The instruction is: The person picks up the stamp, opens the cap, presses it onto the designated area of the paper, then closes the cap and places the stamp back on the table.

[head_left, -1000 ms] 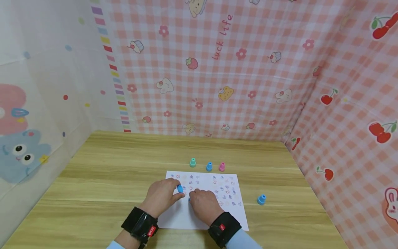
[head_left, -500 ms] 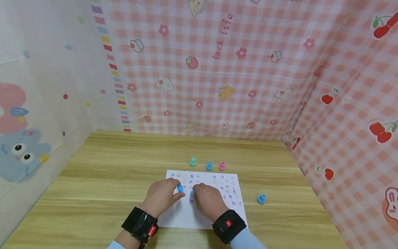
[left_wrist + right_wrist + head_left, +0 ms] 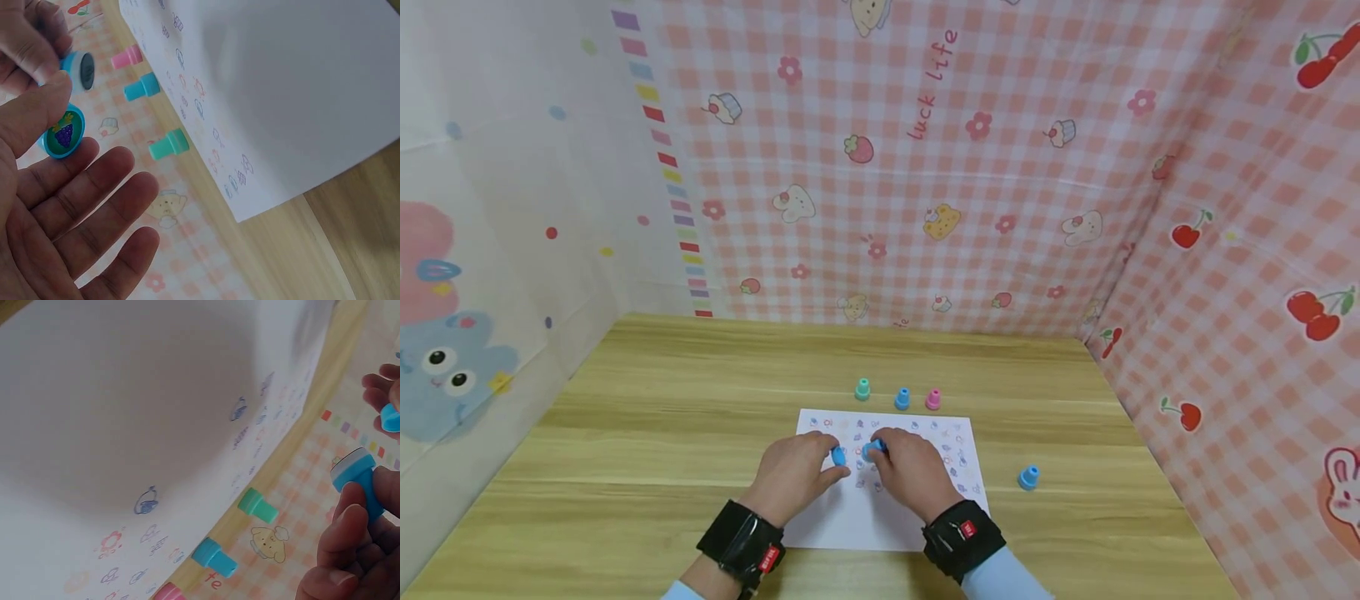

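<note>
My left hand (image 3: pixel 790 471) pinches a small blue stamp cap (image 3: pixel 64 132) between thumb and index finger, its other fingers spread. A bunch of purple grapes is pictured on the cap's round face. Just to the right, my right hand (image 3: pixel 917 475) grips a blue stamp (image 3: pixel 357 472) by its narrow handle, the pale stamping face tilted toward the cap. Both hands are over the white sheet of paper (image 3: pixel 850 529), and a small gap separates stamp and cap. Rows of small blue, red and purple prints cover the sheet's far part; the hands hide some of them.
Beyond the paper's far edge stand a green stamp (image 3: pixel 862 389), a blue stamp (image 3: pixel 902 398) and a pink stamp (image 3: pixel 933 399). One more blue stamp (image 3: pixel 1029 477) stands right of the sheet. Patterned cloth (image 3: pixel 887 183) hangs around the wooden table (image 3: pixel 700 375).
My right hand has risen from the paper with the blue stamp and turned it toward the cap. Prints show where the hand was. My left hand has barely moved.
</note>
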A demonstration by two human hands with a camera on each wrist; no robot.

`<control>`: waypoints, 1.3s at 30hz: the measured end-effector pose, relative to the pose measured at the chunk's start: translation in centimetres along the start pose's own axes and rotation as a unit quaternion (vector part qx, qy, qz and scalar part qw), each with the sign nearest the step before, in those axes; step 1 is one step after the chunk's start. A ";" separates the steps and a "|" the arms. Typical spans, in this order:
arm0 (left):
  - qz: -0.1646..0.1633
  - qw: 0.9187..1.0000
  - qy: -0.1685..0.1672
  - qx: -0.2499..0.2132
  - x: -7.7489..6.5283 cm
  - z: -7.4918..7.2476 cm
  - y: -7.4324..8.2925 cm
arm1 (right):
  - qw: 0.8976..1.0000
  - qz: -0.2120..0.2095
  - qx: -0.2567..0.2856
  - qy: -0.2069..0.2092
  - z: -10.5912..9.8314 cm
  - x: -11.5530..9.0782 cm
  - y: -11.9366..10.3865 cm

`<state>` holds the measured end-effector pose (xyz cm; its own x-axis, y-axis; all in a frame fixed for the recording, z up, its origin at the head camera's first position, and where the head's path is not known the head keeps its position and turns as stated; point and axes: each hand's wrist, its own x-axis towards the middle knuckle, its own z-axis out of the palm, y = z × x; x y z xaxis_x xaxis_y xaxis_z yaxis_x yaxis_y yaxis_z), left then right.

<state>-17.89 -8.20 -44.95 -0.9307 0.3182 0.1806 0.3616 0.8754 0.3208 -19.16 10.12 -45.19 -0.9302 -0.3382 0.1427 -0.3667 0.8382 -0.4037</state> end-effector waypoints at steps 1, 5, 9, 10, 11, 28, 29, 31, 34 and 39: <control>0.002 1.000 0.002 -0.001 0.0 0.0 0.0 | 1.000 0.004 0.008 0.000 -0.1 0.0 -0.1; 0.008 1.000 0.007 -0.009 0.0 0.0 0.2 | 0.999 0.017 0.041 -0.002 -0.3 0.1 -0.4; 0.012 1.000 0.012 -0.009 0.1 0.2 0.3 | 0.997 0.025 0.068 -0.001 -0.5 0.1 -0.7; 0.013 1.000 0.015 -0.009 0.1 0.2 0.3 | 0.997 0.025 0.074 -0.001 -0.6 0.1 -0.8; 0.014 1.000 0.017 -0.008 0.1 0.2 0.3 | 0.996 0.027 0.081 -0.002 -0.6 0.1 -0.9; 0.019 0.999 0.040 -0.011 0.2 -0.1 0.8 | 0.989 0.032 0.143 -0.026 -1.2 -0.1 -2.1; 0.019 0.999 0.040 -0.012 0.2 -0.1 0.8 | 0.989 0.031 0.143 -0.026 -1.2 -0.1 -2.1; 0.020 0.999 0.042 -0.012 0.2 -0.2 0.9 | 0.989 0.029 0.144 -0.025 -1.2 -0.1 -2.2; 0.026 0.999 0.044 -0.014 0.2 -0.3 0.9 | 0.989 0.027 0.144 -0.022 -1.3 -0.2 -2.2; 0.046 0.997 0.061 -0.005 0.2 -0.4 0.7 | 0.985 0.033 0.165 -0.022 -1.3 -0.2 -2.3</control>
<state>-17.79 -7.64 -44.28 -0.8802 0.3490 0.3215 0.4455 0.8412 0.3065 -18.19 8.82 -43.14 -0.9475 -0.3119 0.0704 -0.2734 0.6762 -0.6841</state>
